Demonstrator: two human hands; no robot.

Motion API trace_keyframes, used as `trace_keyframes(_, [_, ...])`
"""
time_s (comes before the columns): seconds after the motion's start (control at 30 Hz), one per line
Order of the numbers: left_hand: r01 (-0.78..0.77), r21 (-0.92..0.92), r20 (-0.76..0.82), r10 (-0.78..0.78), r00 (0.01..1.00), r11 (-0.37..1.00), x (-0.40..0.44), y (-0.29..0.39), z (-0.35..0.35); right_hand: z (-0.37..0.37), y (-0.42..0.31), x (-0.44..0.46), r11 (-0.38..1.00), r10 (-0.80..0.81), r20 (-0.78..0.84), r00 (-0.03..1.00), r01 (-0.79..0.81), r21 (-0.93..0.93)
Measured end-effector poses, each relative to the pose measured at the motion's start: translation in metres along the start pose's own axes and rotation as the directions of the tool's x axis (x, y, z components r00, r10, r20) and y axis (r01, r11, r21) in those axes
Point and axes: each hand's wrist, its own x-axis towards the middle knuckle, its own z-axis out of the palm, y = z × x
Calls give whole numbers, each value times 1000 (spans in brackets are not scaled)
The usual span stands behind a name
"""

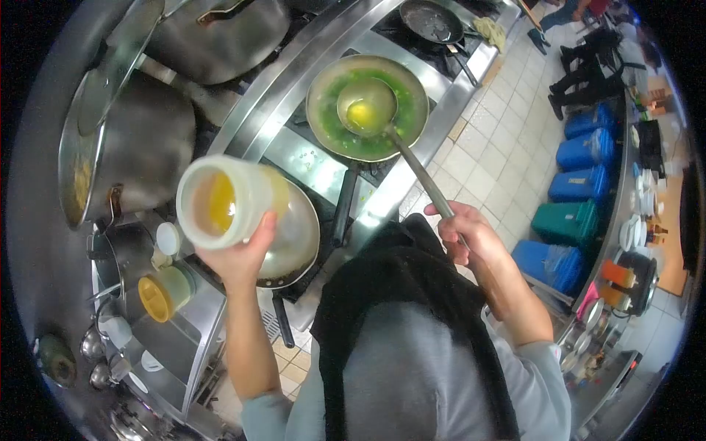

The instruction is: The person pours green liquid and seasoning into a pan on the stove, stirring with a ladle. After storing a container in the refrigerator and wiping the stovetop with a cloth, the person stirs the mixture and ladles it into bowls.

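Note:
My left hand (246, 257) is closed around a translucent plastic container (213, 198) with yellow liquid inside, its mouth tilted up at the camera. The container is above a second frying pan (294, 235) and hides part of it. In my right hand (467, 234) is the long handle of a metal ladle (368, 106). The ladle's bowl is over the frying pan (415, 110) on the stove and carries a pool of yellow liquid. Green liquid with small bits lies in that pan, whose black handle points toward my body.
Large metal pots (140, 147) stand at the left, near a tub with a yellow lid (156, 300). A dark pan (430, 22) sits on the far burner. Blue bins (581, 151) line the tiled floor (478, 140) at right. Other people are at the upper right.

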Motion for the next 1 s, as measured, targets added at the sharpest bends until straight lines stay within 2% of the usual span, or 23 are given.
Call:
trace_keyframes(0.23, [81, 131, -136, -63, 989, 988, -58, -29, -62, 7, 1, 16, 995, -37, -47, 998, 33, -93])
trace_keyframes(0.27, [85, 131, -144, -66, 987, 988, -64, -28, -66, 7, 1, 18, 994, -45, -45, 998, 41, -97])
trace_keyframes(0.33, [192, 53, -207, -177, 962, 980, -73, -23, -69, 10, 0, 23, 993, -52, -41, 998, 47, -109])
trace_keyframes(0.43, [191, 55, -221, -174, 959, 980, -83, -25, -78, 13, -1, 34, 992, -68, -40, 997, 63, -109])
trace_keyframes(0.53, [205, 90, -211, -182, 960, 975, -87, -24, -84, 15, -3, 50, 991, -101, -28, 995, 98, -89])
trace_keyframes(0.6, [205, 86, -226, -182, 957, 975, -90, -24, -85, 16, -8, 56, 992, -117, -65, 991, 119, 32])
trace_keyframes(0.7, [200, 36, -236, -186, 954, 979, -94, -31, -85, 12, -19, 57, 990, -112, -105, 988, 120, 70])
trace_keyframes(0.83, [164, -19, -239, -164, 957, 986, -97, -39, -85, -8, -26, 35, 986, -164, -122, 979, 160, -41])
trace_keyframes(0.87, [165, -24, -237, -166, 957, 986, -97, -40, -85, -6, -30, 23, 986, -160, -177, 971, 147, -82])
trace_keyframes(0.9, [178, -45, -241, -183, 953, 983, -97, -40, -85, -7, -31, 14, 986, -160, -180, 971, 147, -84])
trace_keyframes(1.0, [207, -63, -253, -216, 943, 976, -100, -43, -87, -24, -27, -8, 965, -141, -168, 976, 98, -244])
